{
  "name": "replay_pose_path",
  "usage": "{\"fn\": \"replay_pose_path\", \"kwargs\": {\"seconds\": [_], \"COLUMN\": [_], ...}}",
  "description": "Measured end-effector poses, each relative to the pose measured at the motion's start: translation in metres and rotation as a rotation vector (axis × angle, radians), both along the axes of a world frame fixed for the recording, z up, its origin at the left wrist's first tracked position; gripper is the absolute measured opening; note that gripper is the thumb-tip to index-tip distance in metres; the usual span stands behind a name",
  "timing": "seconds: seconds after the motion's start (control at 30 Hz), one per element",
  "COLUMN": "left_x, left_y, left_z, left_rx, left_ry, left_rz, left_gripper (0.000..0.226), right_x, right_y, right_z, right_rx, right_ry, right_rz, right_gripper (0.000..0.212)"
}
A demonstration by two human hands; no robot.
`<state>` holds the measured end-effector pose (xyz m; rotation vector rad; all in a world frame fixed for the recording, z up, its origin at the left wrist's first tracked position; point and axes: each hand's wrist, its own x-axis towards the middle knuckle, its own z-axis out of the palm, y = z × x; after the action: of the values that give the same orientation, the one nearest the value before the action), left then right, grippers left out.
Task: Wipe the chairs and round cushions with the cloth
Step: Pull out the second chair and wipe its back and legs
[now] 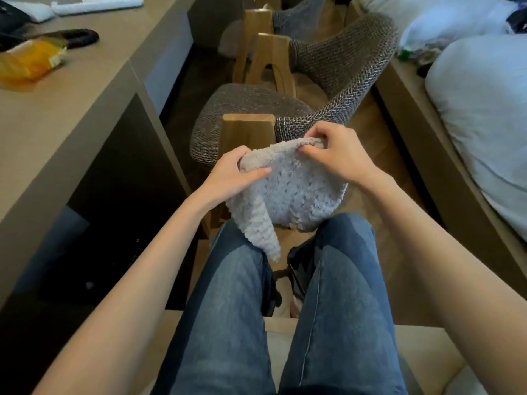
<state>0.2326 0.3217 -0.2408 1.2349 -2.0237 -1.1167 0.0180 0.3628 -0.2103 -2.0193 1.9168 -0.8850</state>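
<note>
I hold a fluffy grey cloth (288, 192) in front of my knees with both hands. My left hand (231, 175) grips its left upper edge, thumb lying across the front. My right hand (333, 155) pinches its top right corner. A loose flap of the cloth hangs down over my left thigh. Just beyond the cloth stands a chair (328, 89) with wooden arm posts, a grey tweed curved back and a round tweed seat cushion (245, 106). A second, similar chair (296, 18) stands behind it.
A long beige desk (94, 89) runs along the left, carrying an orange packet (28, 64), a dark handle-like object (77, 38) and white towels (94, 4). A bed (479, 109) with white pillows lines the right side. My legs in blue jeans (285, 309) fill the foreground.
</note>
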Motion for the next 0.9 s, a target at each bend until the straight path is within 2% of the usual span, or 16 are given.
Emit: {"fn": "replay_pose_path", "kwargs": {"seconds": [0.17, 0.27, 0.37, 0.5, 0.6, 0.7, 0.9], "left_x": [-0.007, -0.019, -0.031, -0.039, -0.039, -0.035, -0.018], "left_y": [-0.028, -0.052, -0.084, -0.122, -0.136, -0.144, -0.147], "left_z": [-0.009, -0.015, -0.016, -0.007, 0.012, 0.042, 0.133], "left_rx": [0.083, 0.12, 0.14, 0.289, 0.376, 0.513, 0.659], "left_ry": [0.029, 0.063, 0.097, 0.218, 0.248, 0.279, 0.282], "left_rz": [0.098, 0.137, 0.187, 0.282, 0.354, 0.429, 0.422], "left_gripper": [0.035, 0.028, 0.022, 0.03, 0.018, 0.017, 0.013], "right_x": [-0.01, -0.012, -0.012, -0.015, -0.01, 0.002, 0.022], "right_y": [-0.033, -0.065, -0.105, -0.155, -0.178, -0.189, -0.197], "right_z": [-0.014, -0.019, -0.019, -0.005, 0.012, 0.039, 0.116], "right_rx": [0.089, 0.157, 0.286, 0.496, 0.584, 0.646, 0.741], "right_ry": [-0.104, -0.223, -0.47, -0.807, -0.842, -0.839, -0.819], "right_rz": [-0.129, -0.143, -0.12, -0.016, -0.009, -0.027, -0.039], "right_gripper": [0.023, 0.024, 0.019, 0.017, 0.017, 0.014, 0.01]}}
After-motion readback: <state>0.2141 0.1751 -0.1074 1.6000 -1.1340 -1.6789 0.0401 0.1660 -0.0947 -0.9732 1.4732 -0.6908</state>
